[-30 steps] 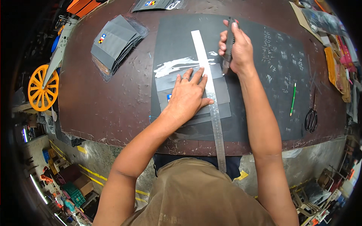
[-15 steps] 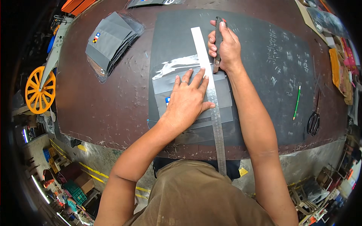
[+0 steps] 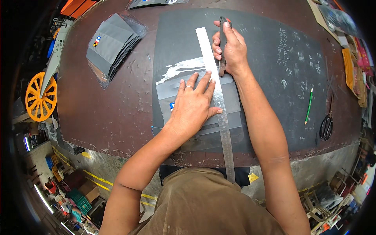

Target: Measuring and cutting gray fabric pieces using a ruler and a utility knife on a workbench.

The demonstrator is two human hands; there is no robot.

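Steel ruler (image 3: 219,105) lies lengthwise across a stack of grey sheets (image 3: 231,102) on a dark cutting mat (image 3: 274,78), its near end overhanging the edge of the brown worktop (image 3: 105,113) toward the person. Left hand (image 3: 194,107), fingers spread flat and a ring on one finger, presses down on the sheets just left of the ruler, with fingertips reaching onto the ruler itself. Beyond it, right hand (image 3: 231,49) is clenched around a dark utility knife (image 3: 222,43), the tool running along the ruler's right edge near its far end. Well to the right of the ruler, a green pencil (image 3: 309,105) and black scissors (image 3: 326,125) rest on the mat. Well to the left of the ruler and farther back, a pile of grey folded pieces in clear wrap (image 3: 111,43) sits on the worktop. An orange wheel (image 3: 39,98) shows past the worktop's left edge.
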